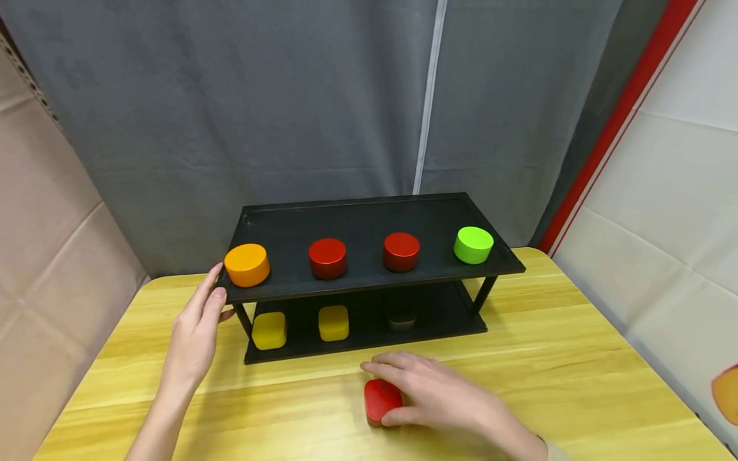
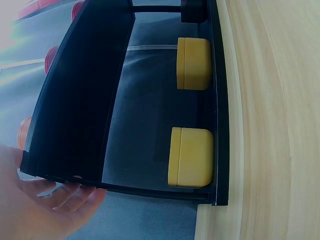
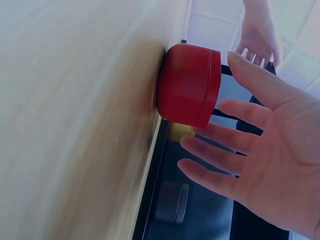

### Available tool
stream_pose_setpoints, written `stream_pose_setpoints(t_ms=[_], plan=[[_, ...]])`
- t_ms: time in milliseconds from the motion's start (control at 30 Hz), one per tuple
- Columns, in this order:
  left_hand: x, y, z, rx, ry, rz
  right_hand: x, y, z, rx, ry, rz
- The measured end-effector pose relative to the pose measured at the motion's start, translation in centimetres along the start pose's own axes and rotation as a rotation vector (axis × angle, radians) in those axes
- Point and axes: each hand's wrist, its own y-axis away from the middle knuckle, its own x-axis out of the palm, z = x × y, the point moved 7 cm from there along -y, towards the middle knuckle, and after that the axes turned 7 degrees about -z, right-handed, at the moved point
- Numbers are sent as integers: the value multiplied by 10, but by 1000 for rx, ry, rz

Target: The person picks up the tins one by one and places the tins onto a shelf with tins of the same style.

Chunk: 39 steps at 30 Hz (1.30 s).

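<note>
Red block (image 1: 380,398) on bare table (image 1: 576,371) just before the black shelf (image 1: 369,282), under right hand (image 1: 438,394) with fingers spread, thumb touching its side; left hand (image 1: 196,333) flat against shelf's left edge.

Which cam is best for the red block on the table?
Right wrist: the red block fills the frame, its lid seam plain, with the right hand open beside it, thumb at its edge. The head view shows it small and partly covered by that hand. The left wrist view misses it.
</note>
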Motion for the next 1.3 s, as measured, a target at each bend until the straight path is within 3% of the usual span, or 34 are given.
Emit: stream_pose_setpoints(t_ms=[433, 767, 1300], plan=[[0, 1, 0, -13, -32, 11, 11, 1, 3, -5, 25, 49], [0, 0, 2, -18, 9, 8, 12, 1, 1, -3, 24, 65], [0, 1, 1, -22, -11, 9, 13, 2, 0, 9, 21, 71]])
